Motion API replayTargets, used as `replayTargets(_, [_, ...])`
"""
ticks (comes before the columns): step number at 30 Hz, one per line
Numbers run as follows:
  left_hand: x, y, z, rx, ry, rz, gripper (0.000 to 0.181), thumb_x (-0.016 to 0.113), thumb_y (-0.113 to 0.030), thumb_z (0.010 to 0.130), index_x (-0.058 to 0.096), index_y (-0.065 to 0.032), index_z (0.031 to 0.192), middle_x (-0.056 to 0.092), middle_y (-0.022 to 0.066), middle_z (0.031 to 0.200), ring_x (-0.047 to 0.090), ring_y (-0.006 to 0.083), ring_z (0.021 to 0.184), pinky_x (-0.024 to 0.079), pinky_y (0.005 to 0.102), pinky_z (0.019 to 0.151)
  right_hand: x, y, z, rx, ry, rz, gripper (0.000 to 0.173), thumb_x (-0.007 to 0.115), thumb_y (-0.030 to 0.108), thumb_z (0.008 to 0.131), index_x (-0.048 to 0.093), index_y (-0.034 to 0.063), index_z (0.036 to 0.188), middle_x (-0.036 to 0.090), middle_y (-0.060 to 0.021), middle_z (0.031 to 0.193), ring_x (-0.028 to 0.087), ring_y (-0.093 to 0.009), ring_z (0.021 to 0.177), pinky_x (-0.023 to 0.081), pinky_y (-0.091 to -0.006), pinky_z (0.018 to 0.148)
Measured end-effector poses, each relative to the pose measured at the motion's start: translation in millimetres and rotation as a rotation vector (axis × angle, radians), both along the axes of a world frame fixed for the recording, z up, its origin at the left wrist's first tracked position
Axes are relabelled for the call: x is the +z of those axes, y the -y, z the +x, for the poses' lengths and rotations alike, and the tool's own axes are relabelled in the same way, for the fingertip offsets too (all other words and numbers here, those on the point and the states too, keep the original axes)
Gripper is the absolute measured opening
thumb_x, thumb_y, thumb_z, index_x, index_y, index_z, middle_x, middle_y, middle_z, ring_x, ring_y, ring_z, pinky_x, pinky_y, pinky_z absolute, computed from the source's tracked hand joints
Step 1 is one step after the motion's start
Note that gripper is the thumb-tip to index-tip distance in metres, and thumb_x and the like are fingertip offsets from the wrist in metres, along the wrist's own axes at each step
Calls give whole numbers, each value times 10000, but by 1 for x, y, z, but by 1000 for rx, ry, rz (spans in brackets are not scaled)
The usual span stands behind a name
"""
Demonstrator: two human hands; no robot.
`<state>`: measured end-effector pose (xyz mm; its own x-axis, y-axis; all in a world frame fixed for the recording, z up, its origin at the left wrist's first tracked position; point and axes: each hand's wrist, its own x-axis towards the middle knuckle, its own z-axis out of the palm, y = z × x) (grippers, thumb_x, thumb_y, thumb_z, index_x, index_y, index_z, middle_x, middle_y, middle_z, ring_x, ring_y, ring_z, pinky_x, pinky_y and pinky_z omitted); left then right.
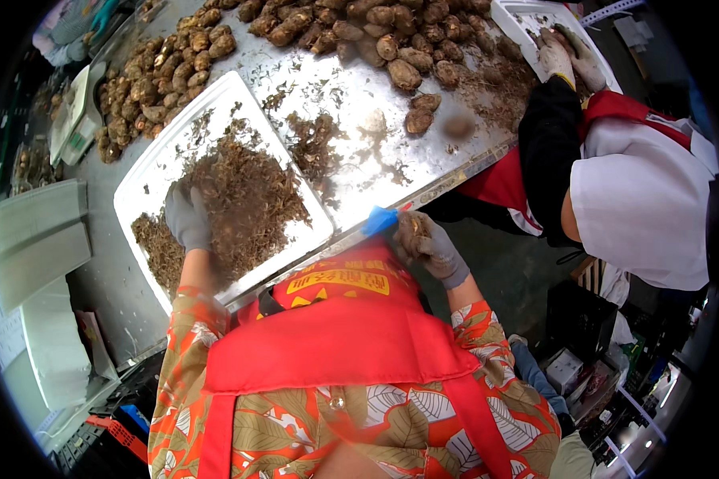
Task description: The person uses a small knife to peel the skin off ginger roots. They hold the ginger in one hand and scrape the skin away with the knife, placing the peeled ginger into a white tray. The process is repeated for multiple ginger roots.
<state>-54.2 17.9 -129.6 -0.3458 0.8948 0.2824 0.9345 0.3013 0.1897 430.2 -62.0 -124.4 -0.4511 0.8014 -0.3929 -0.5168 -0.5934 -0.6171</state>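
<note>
My left hand [189, 218], in a grey glove, rests at the left side of a heap of brown fibrous peelings [239, 197] inside a white plastic tray [133, 230]. Its fingertips are partly hidden in the peelings, so whether it grips anything cannot be told. My right hand [434, 254], gloved too, is closed around a brown taro corm [413, 230] just off the table's front edge. A blue piece of plastic [380, 220] lies at that edge, left of the corm. On the metal table [359, 143], loose peelings and two taro corms [420, 121] lie right of the tray.
Piles of taro corms [156, 84] cover the far left and the back of the table. A scale [79, 129] stands at the left, near stacked white trays [42, 227]. At the right, a co-worker's gloved hands [560, 57] are over another white tray [518, 24].
</note>
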Motion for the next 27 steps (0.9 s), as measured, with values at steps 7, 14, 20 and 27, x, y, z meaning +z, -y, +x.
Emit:
replayTargets(7, [1,1,1,3,-16,2,412,564,-298,947,596,-3,1233,599,208,1245,551,381,1158,426,460,997,-35,19,5,-69,57,-136,507,726,222,804,526,28,1228,620,-77,952,597,-177,738,495,-278,611])
replayTargets(14, [5,1,5,22,-64,-1,431,551,-333,948,606,17,1193,599,222,1212,553,401,1113,428,473,969,-84,7,-30,-207,93,-226,312,671,118,844,593,24,1131,618,-55,928,574,-159,722,470,-273,601])
replayTargets(20, [6,6,7,41,-11,-60,441,553,-347,941,610,28,1166,608,226,1173,555,410,1089,427,482,960,27,14,-23,104,74,-35,638,741,183,746,470,24,1302,595,-57,924,585,-149,701,487,-268,590])
replayTargets(27, [16,0,13,44,0,-38,400,578,-287,930,610,17,1186,603,212,1232,549,392,1143,419,456,997,76,-51,-35,53,107,236,620,778,69,755,524,13,1318,616,-73,1032,616,-152,860,515,-279,771])
